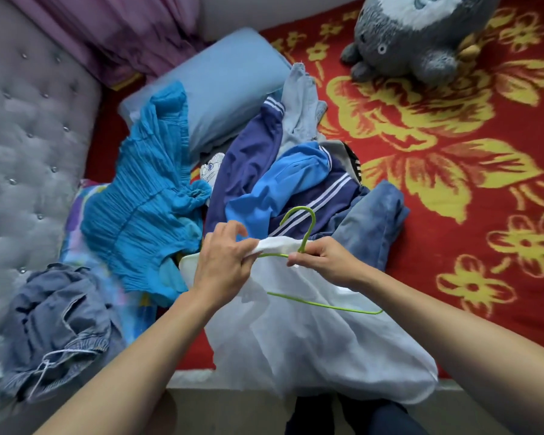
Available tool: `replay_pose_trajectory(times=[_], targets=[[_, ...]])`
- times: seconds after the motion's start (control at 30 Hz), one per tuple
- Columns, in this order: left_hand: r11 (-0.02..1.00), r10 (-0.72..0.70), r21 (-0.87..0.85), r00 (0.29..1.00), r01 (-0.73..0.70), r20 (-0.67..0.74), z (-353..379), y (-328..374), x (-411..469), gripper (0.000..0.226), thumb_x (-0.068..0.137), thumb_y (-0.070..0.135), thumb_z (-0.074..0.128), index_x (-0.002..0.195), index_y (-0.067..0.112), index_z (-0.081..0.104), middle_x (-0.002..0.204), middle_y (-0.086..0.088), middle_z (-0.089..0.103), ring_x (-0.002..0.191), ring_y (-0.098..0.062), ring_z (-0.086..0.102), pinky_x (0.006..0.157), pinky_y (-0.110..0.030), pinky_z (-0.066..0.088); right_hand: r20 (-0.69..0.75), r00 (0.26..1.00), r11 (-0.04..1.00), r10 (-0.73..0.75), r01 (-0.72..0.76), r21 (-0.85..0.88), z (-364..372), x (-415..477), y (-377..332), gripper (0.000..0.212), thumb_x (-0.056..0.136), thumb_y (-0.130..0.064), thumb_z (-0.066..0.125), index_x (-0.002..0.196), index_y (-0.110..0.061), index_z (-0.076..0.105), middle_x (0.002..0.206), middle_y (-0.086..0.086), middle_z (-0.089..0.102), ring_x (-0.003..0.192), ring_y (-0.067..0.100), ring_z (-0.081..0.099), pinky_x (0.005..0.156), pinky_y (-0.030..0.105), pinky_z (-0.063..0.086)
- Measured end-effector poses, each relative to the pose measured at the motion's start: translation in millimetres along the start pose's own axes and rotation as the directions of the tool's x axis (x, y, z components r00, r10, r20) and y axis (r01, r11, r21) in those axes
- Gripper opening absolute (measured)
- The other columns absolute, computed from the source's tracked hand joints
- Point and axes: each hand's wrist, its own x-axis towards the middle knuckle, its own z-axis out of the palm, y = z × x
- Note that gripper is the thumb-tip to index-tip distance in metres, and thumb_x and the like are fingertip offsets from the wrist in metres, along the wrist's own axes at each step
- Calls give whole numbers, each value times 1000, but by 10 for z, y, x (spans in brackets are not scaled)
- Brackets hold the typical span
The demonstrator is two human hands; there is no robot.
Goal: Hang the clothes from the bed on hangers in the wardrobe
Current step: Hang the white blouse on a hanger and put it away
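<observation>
Bedding first: the bed (453,158), under a red blanket with yellow flowers, carries nearly the whole load, so the task looks barely begun. A loose pile of clothes (280,171) lies across its middle. It holds a turquoise pleated dress (145,215) to the left, a navy striped jacket (248,158) tangled with a bright blue piece in the centre, and jeans (371,221) just right of that. A crumpled denim garment (54,324) lies beside the grey headboard (29,136). None of these is on a hanger. The wardrobe is out of view, so I cannot say whether anything hangs there.

One piece is in work: a white garment (311,346) droops over the near edge of the bed, in front of the pile. A green hanger (309,234) is partly threaded into it; its lower bar shows across the cloth and its hook stands clear above the neckline. The shoulders seem not fully seated, though the thin white cloth makes that hard to judge.

The left hand (223,262) pinches the garment's top edge, fingers (231,228) curled on the cloth. The right hand (327,259) grips the hanger at the base of the hook, closed round the wire. Left to do: settle this piece, carry it to the wardrobe, then work through the pile.
</observation>
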Motion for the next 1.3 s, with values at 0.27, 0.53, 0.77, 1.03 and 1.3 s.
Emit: replay_pose_trajectory(times=[0.27,0.53,0.77,1.03,1.3], targets=[[986,-10,-164,992,31,125,-123,-8,-258,47,85,60,29,81,19,52,67,5,50,69,-22,53,57,-40,41,262,941,877,215,-303,372,-119,-50,-42,35,82,-6,56,115,-8,66,102,7,69,75,11,58,66,27,47],[989,137,-59,990,-135,25,-555,86,-459,49,90,60,39,72,17,54,62,2,48,58,-18,49,47,-36,36,250,934,675,257,12,-738,210,208,208,30,75,-35,74,101,-27,60,99,-7,58,92,18,54,78,33,46],[990,-9,142,1000,11,-17,-654,-182,-654,52,89,61,28,77,22,61,62,3,50,58,-20,54,47,-30,30,-113,993,681,36,-107,-725,-376,-32,320,18,79,-34,69,78,-20,58,77,-2,65,81,23,61,62,33,39],[955,-295,-103,935,279,-196,-648,-105,-464,43,87,59,37,76,28,64,61,3,57,66,-30,59,53,-30,31,-311,933,865,-179,-1,-501,-741,-378,-144,19,80,-31,74,69,-30,59,58,-10,57,59,4,53,56,25,38],[968,-206,-190,952,165,-224,-780,51,-377,48,82,64,35,73,29,66,55,3,55,58,-25,55,50,-30,33,-538,805,647,-250,-274,-711,-1097,-466,-533,26,87,-35,63,62,-33,56,67,-10,52,66,21,50,51,29,25]])
